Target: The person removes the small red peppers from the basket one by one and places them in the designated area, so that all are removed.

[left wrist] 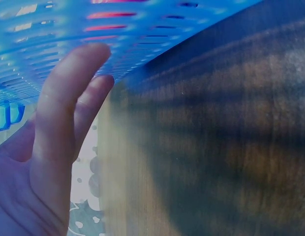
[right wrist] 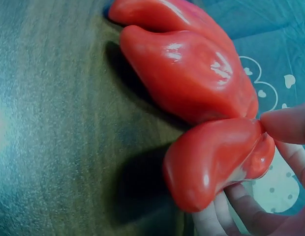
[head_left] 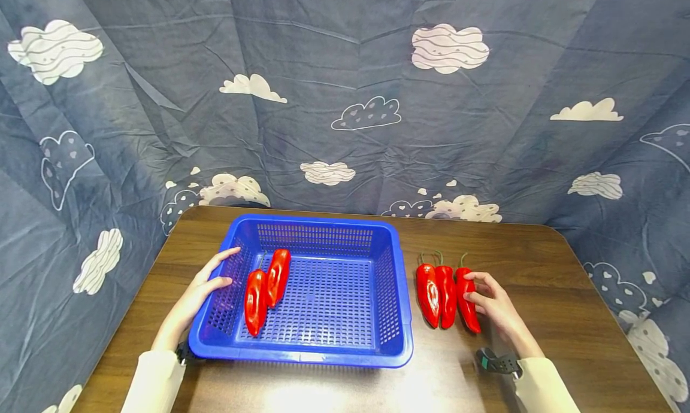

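A blue plastic basket (head_left: pixel 309 358) with slotted walls stands on the table, and my left hand (head_left: pixel 188 299) grips its left rim. From the left wrist view, fingers (left wrist: pixel 54 113) of that hand lie against the basket's outer wall (left wrist: pixel 157 34). Two red peppers (head_left: pixel 256 302) (head_left: pixel 278 275) lie inside, toward the left. Right of the basket, my right hand (head_left: pixel 493 302) pinches the rightmost of three red peppers (head_left: pixel 466 299). In the right wrist view, thumb and fingers sit around this pepper (right wrist: pixel 206 157). The other two (head_left: pixel 428 293) (head_left: pixel 447 296) lie side by side, close to it.
The brown wooden table (head_left: pixel 517 257) has rounded far corners. Behind it hangs a dark grey-blue cloth (head_left: pixel 334 60) printed with clouds. The basket's right wall stands between its inside and the three peppers. A dark strap (head_left: pixel 498 362) circles the right wrist.
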Available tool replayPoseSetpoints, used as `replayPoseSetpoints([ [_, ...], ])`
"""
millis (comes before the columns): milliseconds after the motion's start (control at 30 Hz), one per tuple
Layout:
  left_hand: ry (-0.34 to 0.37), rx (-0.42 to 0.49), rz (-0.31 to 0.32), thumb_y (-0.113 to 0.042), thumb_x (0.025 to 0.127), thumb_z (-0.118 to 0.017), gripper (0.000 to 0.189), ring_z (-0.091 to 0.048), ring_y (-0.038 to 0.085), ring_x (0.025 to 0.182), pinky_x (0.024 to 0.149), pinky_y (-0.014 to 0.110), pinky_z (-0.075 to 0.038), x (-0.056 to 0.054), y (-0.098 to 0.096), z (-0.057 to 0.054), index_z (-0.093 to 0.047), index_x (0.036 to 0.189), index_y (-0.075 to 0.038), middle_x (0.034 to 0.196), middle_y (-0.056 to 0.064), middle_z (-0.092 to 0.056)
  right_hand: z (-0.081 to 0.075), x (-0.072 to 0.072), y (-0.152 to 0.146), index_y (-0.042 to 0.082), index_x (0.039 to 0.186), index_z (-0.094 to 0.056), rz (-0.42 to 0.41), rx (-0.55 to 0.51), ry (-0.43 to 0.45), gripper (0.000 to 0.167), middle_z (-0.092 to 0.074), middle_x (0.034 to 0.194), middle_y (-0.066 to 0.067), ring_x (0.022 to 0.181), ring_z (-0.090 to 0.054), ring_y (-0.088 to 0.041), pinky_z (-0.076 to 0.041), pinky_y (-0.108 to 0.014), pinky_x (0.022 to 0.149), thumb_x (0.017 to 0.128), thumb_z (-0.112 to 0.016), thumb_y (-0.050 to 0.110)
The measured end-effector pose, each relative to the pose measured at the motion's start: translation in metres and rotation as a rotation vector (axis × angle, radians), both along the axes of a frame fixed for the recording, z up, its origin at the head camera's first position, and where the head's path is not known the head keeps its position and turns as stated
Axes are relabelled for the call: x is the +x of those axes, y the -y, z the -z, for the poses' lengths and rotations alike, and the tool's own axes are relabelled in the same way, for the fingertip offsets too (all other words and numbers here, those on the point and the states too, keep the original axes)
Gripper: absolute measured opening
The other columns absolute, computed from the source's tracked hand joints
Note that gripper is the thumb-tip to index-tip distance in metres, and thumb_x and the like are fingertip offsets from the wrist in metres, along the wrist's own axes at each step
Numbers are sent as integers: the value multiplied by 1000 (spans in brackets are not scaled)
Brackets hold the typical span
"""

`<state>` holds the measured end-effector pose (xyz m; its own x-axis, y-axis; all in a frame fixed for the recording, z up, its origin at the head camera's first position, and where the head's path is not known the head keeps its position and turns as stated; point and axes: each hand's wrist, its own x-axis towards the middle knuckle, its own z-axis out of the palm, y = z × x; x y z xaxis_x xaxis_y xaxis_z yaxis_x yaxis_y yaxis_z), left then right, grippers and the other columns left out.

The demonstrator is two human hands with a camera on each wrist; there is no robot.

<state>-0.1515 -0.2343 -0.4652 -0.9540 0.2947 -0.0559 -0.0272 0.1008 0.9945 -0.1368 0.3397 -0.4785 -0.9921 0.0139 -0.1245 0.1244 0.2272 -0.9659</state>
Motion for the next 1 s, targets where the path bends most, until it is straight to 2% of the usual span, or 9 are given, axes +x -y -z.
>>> replayPoseSetpoints([
  [167,2,5,3,-6,95,-45,58,-49,29,114,80,42,-51,0,0,1,-29,150,-17,146,21,-28,3,0,0,6,116,-51,4,5,14,27,-48,116,-28,82,-61,-10,-54,-28,68,91,-55,-2],
  [333,7,14,6,-6,96,-44,58,-50,32,113,79,43,-52,0,1,1,-29,150,-17,146,22,-28,2,-1,1,1,117,-48,5,18,13,27,-46,120,-32,83,-61,-9,-53,-28,69,91,-54,-2],
  [533,9,17,6,-6,96,-44,57,-49,30,114,80,43,-51,0,1,1,-28,150,-17,145,22,-29,1,1,1,-3,119,-45,12,48,21,29,-44,124,-32,86,-58,-3,-52,-26,72,92,-55,2],
  [733,2,6,3,-7,96,-45,57,-48,31,115,80,42,-51,0,1,2,-29,150,-17,146,21,-28,0,2,0,-6,120,-43,33,55,20,29,-46,122,-31,85,-59,-4,-52,-26,72,94,-52,3],
  [833,4,8,2,-7,96,-45,57,-47,32,115,81,42,-51,0,1,2,-29,150,-17,146,21,-28,-1,2,-2,-6,120,-43,49,73,-4,28,-50,119,-28,84,-60,-3,-51,-25,73,94,-51,2],
  [1000,5,4,4,-7,96,-45,57,-46,30,118,82,41,-50,0,1,1,-28,150,-16,148,20,-27,-7,1,-3,-3,115,-49,60,49,-65,22,-59,106,-8,84,-62,-4,-53,-25,71,93,-53,-1],
])
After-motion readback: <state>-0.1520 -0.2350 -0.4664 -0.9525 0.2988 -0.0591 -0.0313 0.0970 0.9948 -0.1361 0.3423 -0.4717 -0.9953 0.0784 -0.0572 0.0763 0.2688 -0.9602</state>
